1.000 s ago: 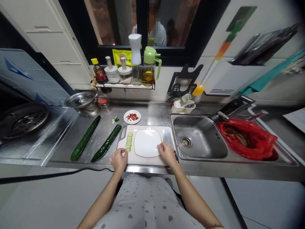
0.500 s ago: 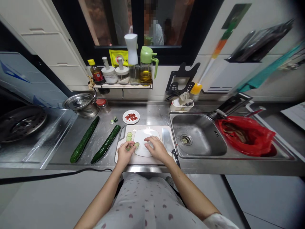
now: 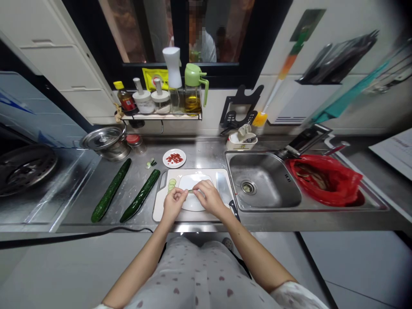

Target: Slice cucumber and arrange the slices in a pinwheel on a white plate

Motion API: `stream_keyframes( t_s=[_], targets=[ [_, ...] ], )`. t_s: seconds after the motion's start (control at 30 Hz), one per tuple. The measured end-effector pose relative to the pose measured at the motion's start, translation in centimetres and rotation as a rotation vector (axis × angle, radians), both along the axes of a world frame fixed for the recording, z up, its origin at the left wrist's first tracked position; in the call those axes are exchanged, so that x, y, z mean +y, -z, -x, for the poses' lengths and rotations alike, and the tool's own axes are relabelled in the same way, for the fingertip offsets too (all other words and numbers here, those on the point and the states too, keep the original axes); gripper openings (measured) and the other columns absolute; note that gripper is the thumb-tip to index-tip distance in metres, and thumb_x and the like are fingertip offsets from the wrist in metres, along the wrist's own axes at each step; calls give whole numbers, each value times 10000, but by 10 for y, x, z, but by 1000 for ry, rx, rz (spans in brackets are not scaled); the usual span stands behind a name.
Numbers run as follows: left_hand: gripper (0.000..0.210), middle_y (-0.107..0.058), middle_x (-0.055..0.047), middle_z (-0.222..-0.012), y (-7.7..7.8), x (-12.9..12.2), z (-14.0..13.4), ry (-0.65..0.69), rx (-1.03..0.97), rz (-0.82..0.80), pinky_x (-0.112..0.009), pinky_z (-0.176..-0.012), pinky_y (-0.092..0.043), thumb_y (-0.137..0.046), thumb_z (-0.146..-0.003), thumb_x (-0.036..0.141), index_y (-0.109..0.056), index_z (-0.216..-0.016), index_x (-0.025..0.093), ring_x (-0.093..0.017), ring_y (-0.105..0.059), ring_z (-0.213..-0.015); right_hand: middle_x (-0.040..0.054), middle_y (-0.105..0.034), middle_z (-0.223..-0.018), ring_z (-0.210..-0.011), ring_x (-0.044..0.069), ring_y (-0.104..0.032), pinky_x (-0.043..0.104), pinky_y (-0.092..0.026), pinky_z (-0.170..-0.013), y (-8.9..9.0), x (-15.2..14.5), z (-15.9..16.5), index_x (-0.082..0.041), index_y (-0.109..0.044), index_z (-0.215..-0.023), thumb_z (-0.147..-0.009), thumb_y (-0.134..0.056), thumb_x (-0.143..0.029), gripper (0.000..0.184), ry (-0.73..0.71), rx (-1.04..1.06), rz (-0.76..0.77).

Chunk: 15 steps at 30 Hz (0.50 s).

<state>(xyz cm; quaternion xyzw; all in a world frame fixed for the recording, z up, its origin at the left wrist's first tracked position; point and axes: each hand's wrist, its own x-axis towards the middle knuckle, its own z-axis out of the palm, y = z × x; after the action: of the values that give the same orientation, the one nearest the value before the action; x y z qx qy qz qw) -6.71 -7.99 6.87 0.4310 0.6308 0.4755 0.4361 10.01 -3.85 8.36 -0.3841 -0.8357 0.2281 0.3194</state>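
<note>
A thin cucumber slice [image 3: 191, 191] is held edge-on above a white plate [image 3: 193, 206]. My left hand [image 3: 174, 202] pinches its left end, and the fingertips of my right hand [image 3: 209, 198] close on its right end. The plate lies on a pale cutting board [image 3: 161, 210]. Several cucumber slices [image 3: 172, 183] overlap at the board's left, just beyond my left hand. A knife [image 3: 222, 183] rests along the right side, its black handle toward me. Two whole cucumbers [image 3: 111, 191] [image 3: 140, 195] lie on the counter to the left.
Behind the board stand a small dish of chopped red pieces [image 3: 174, 159] and cucumber ends [image 3: 151, 163]. A sink [image 3: 267, 184] and a red plastic bag [image 3: 334, 189] are at right. A lidded pot [image 3: 109, 143] and condiment rack [image 3: 161, 116] stand at the back.
My left hand has brought the cucumber slice right and up over the plate, turning it edge-on. My right fingers have come in to grip its other end. The camera view has shifted slightly.
</note>
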Motion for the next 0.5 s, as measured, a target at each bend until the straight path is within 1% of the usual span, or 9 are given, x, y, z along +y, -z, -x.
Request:
stream_keyframes(
  t_s=[0.07, 0.13, 0.17, 0.23, 0.3, 0.37, 0.5],
  targets=[
    [504, -572, -11, -581, -5, 1, -2, 80, -183, 144, -223, -522, -318, -589, -741, 659, -633, -709, 158, -91, -428, -512, 70, -624, -899, -908, 206, -512, 341, -425, -811, -3, 0, -1, -203, -637, -921, -968, -459, -272, 196, -17, 16, -56],
    [554, -587, -19, -600, -9, 3, -3, 105, -338, 263, -210, -465, -254, -577, -724, 693, -645, -742, 144, -70, -404, -478, 72, -625, -896, -900, 204, -514, 346, -426, -817, -5, 0, -1, -205, -641, -922, -972, -452, -276, 208, -42, 18, -100],
    [544, -591, -16, -616, -12, 5, -3, 94, -401, 295, -204, -447, -222, -603, -706, 683, -645, -763, 143, -61, -396, -468, 72, -625, -896, -898, 204, -515, 348, -427, -817, -6, 1, -1, -206, -644, -927, -971, -453, -277, 208, -53, 16, -115],
    [480, -598, -7, -646, -15, 8, -2, 77, -485, 296, -192, -431, -187, -685, -659, 614, -631, -766, 149, -46, -398, -469, 73, -624, -894, -900, 205, -515, 351, -430, -817, -6, 1, -1, -209, -647, -937, -970, -456, -282, 207, -69, 11, -131],
    [413, -613, -7, -678, -16, 12, -1, 81, -505, 257, -181, -430, -190, -747, -618, 523, -622, -748, 151, -40, -418, -491, 74, -624, -892, -901, 207, -515, 354, -431, -818, -5, 2, -1, -209, -648, -940, -970, -455, -290, 212, -75, 4, -130],
    [368, -626, -9, -700, -16, 14, 1, 86, -473, 227, -175, -435, -207, -771, -594, 456, -635, -751, 152, -42, -437, -514, 75, -626, -895, -905, 208, -516, 356, -430, -823, -5, 2, -2, -209, -649, -942, -973, -449, -302, 222, -79, -8, -111],
    [350, -600, 0, -662, -11, 18, 3, 73, -349, 188, -190, -455, -256, -777, -559, 409, -673, -779, 158, -67, -467, -540, 76, -632, -939, -944, 213, -521, 359, -425, -847, -5, 1, -4, -222, -649, -973, -976, -438, -332, 237, -86, -48, -31]
  ],
)
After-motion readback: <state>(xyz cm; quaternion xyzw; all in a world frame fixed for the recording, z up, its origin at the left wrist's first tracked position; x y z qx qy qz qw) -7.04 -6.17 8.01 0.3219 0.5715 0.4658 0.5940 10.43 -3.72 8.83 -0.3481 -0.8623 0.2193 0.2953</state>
